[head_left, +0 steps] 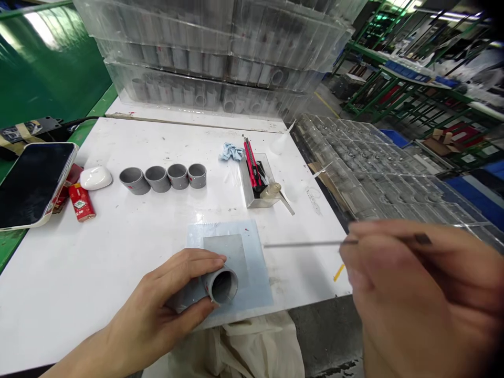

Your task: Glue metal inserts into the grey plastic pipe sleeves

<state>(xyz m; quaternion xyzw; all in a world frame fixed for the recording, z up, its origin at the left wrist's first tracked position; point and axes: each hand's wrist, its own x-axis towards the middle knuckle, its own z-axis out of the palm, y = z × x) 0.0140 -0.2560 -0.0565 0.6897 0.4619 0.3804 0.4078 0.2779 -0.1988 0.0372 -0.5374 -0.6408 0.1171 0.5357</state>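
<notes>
My left hand (177, 294) holds a grey ring (233, 287) by its sides, its opening facing me, over a blue cloth (260, 283) with a grey square sheet (232, 247) on it. In my right hand (409, 283), closed, is a thin metal rod tool (303, 244) that points left, apart from the ring. Four more grey rings (158, 179) stand in a row on the white table, some with red marks.
A clear box (249, 193) holds red cutters, beside crumpled blue tissue (231, 151). Phone (35, 184), white case (95, 178) and red lighter (82, 202) lie left. Stacked clear trays (208, 97) stand behind; more trays (378, 163) are at the right.
</notes>
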